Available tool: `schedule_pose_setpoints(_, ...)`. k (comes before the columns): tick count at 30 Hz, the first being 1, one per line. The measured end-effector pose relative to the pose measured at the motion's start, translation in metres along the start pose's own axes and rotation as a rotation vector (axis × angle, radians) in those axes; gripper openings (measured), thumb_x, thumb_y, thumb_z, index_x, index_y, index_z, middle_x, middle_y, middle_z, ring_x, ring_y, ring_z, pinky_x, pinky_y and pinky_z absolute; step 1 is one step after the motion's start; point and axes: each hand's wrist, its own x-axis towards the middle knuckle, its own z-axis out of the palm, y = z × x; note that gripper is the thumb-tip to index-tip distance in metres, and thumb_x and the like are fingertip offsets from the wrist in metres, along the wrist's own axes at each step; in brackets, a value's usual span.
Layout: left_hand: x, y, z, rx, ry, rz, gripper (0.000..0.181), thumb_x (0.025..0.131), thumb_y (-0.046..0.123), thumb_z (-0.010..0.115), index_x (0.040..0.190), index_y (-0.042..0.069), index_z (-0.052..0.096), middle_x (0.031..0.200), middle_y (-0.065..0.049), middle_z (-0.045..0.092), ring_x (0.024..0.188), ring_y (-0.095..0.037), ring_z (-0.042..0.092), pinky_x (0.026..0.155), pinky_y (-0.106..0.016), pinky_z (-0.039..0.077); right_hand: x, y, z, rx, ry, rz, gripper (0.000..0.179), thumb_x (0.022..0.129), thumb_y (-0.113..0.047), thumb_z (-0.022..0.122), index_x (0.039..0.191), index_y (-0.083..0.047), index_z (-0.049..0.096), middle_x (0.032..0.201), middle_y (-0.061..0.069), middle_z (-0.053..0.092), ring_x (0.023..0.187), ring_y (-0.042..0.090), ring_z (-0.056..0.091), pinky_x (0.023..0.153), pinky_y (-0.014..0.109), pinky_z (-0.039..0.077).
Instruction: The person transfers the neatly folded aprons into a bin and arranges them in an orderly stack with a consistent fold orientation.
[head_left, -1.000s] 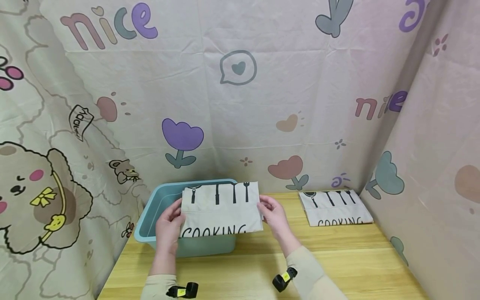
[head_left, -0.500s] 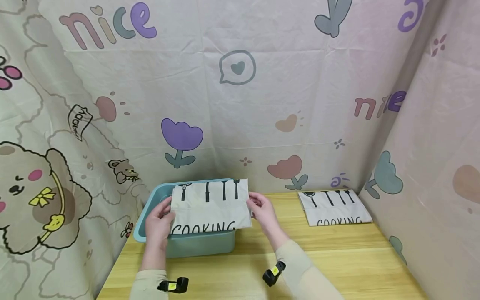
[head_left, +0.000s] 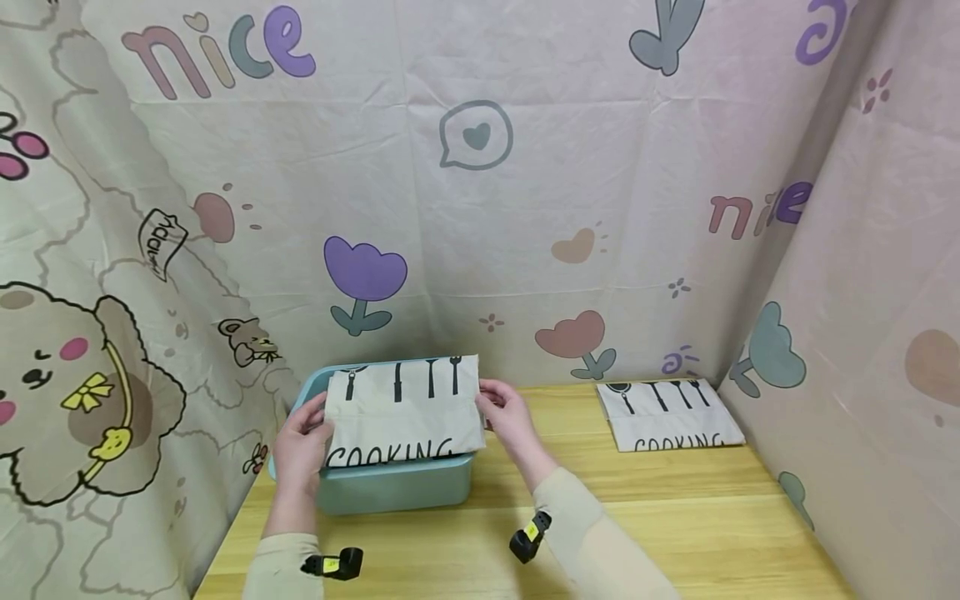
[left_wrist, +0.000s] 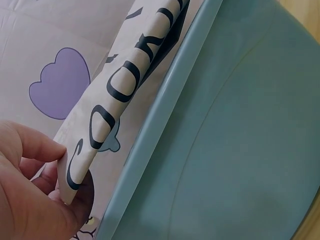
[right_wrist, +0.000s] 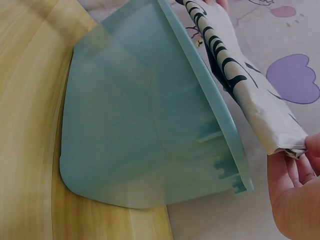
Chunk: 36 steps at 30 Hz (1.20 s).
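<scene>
Between both hands is a folded white cloth (head_left: pixel 405 412) printed with black utensils and the word COOKING. My left hand (head_left: pixel 300 446) pinches its left edge, thumb on top and fingers beneath. The right hand (head_left: pixel 513 421) pinches the opposite edge the same way. Just under the cloth stands a blue-green plastic bin (head_left: pixel 393 489), its opening mostly covered from the head view. Both wrist views show the cloth held a little above the bin's rim (left_wrist: pixel 157 110), apart from it. Folded layers show at the cloth's right end (right_wrist: pixel 287 147).
A second folded cloth (head_left: pixel 671 417) with the same print lies on the wooden table (head_left: pixel 637 500) at the right. Patterned curtains (head_left: pixel 480 233) hang behind the table and along both sides. A black wrist camera (head_left: pixel 333 564) sits on each sleeve.
Both hands have carried the folded cloth to the left and slightly away, so it now covers more of the bin. The second cloth and the bin have stayed put.
</scene>
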Motion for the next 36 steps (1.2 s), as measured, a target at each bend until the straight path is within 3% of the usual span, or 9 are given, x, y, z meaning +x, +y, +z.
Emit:
schedule_pose_setpoints(14, 0.011, -0.002, -0.009, 0.035, 0.053, -0.018, 0.051, 0.092, -0.004, 0.056, 0.142, 0.009, 0.055, 0.12, -0.011, 0.054, 0.106, -0.017, 0.046, 0.085, -0.026, 0.04, 0.006, 0.001, 0.016, -0.09, 0.002, 0.002, 0.03, 0.094, -0.004, 0.063, 0.122, 0.005, 0.063, 0.1, 0.013, 0.067, 0.082, 0.014, 0.057, 0.063, 0.026, 0.05)
schedule_pose_setpoints(31, 0.018, -0.003, -0.015, 0.082, 0.094, -0.005, 0.051, 0.09, -0.005, 0.055, 0.139, 0.006, 0.057, 0.117, -0.011, 0.056, 0.102, -0.017, 0.047, 0.082, -0.026, 0.039, 0.012, -0.001, 0.025, -0.278, -0.028, -0.061, 0.027, 0.094, -0.004, 0.063, 0.12, 0.003, 0.064, 0.096, 0.01, 0.065, 0.082, 0.018, 0.059, 0.068, 0.029, 0.055)
schedule_pose_setpoints(36, 0.018, -0.004, -0.016, 0.123, 0.076, 0.01, 0.049, 0.091, -0.005, 0.054, 0.139, 0.004, 0.056, 0.119, -0.015, 0.056, 0.107, -0.023, 0.048, 0.086, -0.032, 0.039, 0.012, -0.001, 0.024, -0.364, -0.048, -0.073, 0.027, 0.094, -0.006, 0.063, 0.12, 0.003, 0.065, 0.097, 0.01, 0.065, 0.087, 0.022, 0.061, 0.073, 0.032, 0.056)
